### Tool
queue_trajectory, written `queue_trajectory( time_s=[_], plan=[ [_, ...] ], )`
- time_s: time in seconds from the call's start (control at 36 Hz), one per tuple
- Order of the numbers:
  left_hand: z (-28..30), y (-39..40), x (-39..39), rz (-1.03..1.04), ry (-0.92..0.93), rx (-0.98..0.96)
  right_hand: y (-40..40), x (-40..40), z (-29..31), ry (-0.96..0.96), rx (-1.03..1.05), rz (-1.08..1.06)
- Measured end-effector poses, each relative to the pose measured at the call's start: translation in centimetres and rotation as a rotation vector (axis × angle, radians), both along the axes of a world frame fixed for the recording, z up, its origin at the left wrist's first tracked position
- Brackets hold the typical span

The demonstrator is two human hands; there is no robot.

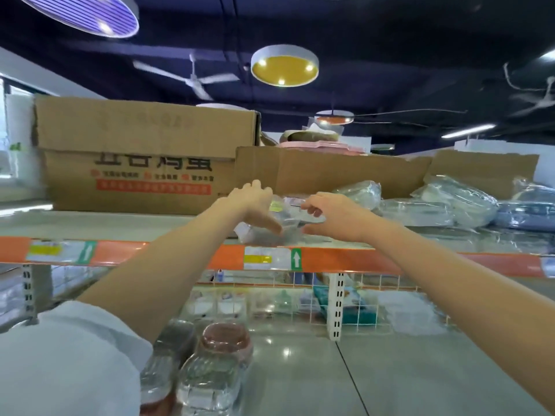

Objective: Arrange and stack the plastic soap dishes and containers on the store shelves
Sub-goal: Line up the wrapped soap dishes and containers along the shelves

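- Cardboard box (144,157) sits far left on the top shelf (90,223), under your dark ceiling with round lamps (284,66).
- Your left hand (255,205) and right hand (333,216) both pinch a clear wrapped soap dish (288,223) near the shelf's orange edge (360,261).
- Wrapped containers (444,205) lie far right.

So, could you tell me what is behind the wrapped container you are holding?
A flattened cardboard panel stands behind the wrapped container; both hands cover its sides.
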State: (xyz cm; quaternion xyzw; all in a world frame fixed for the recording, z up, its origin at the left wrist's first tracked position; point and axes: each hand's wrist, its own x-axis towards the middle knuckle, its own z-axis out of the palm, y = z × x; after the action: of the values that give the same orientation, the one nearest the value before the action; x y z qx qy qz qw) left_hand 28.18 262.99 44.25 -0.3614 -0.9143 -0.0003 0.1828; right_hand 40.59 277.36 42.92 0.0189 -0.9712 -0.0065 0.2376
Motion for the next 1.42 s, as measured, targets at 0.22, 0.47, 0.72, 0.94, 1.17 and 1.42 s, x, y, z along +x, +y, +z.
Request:
queue_trajectory(
  time_s=[0.22,0.47,0.72,0.94,1.17,1.42],
  plan=[
    [2.3,-8.1,-5.0,0.033,-0.041,0.203,-2.8,-6.8,0.9,-0.032,0.018,0.023],
    [1.7,-14.7,-8.5,0.150,-0.065,0.212,-5.8,-12.6,0.7,-0.254,-0.049,-0.031],
    [1.0,-16.5,-9.5,0.110,-0.052,0.219,-6.8,-15.4,0.2,-0.382,-0.113,-0.121],
    [0.2,-16.7,-8.3,0.033,-0.059,0.317,-6.8,-14.5,-0.5,-0.163,-0.165,-0.108],
    [0.3,-15.7,-4.5,-0.110,-0.050,0.478,-6.6,-9.6,0.7,0.234,-0.184,-0.073],
    [-1.5,-12.6,1.5,-0.305,0.053,0.522,-4.3,-1.5,-1.1,0.256,-0.126,-0.120]
  ],
)
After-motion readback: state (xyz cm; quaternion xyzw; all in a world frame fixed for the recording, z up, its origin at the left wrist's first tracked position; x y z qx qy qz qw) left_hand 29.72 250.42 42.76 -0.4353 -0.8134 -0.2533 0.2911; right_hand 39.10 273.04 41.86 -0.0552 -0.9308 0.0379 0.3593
